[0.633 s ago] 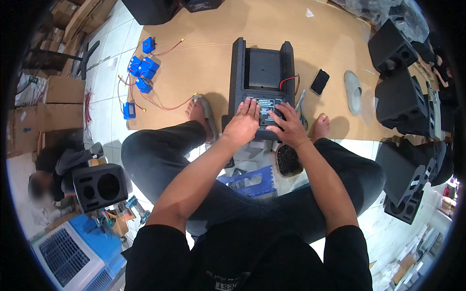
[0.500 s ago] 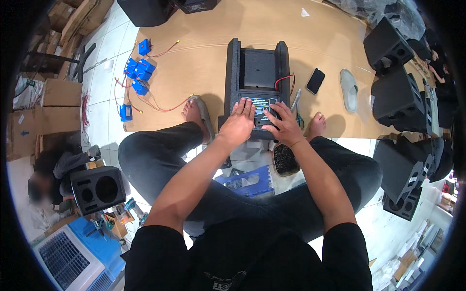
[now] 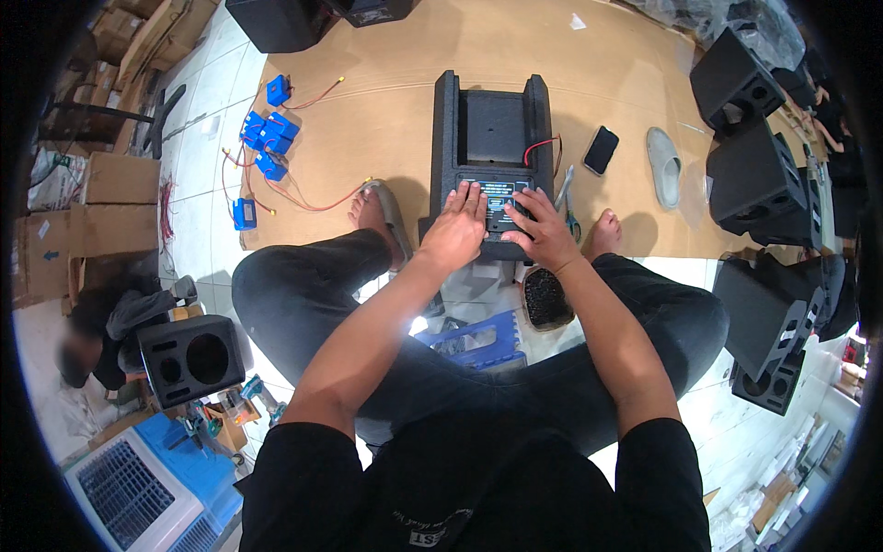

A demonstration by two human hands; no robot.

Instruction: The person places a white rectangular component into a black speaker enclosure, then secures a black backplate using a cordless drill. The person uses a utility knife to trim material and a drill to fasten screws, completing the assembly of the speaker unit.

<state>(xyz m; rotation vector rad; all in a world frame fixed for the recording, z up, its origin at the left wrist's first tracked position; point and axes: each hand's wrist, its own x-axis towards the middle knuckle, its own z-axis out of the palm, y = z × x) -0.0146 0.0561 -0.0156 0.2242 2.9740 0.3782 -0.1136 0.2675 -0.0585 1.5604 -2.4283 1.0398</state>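
Box, black, mostly over brown cardboard, in the middle, probably for easy reach. Left hand flat on dark panel at the near end, fingers close together; right hand just beside, fingers spread, nothing pinched, maybe to keep the panel flat. Red wire by the box's open far hollow. Nearer, to the right, tub full of dark bits, too small to name. Off left, loose blue packs with wires, perhaps there to leave room.

bright light; white floor glares toward four o'clock, soft shadows on cardboard at twelve, edges bending into black.
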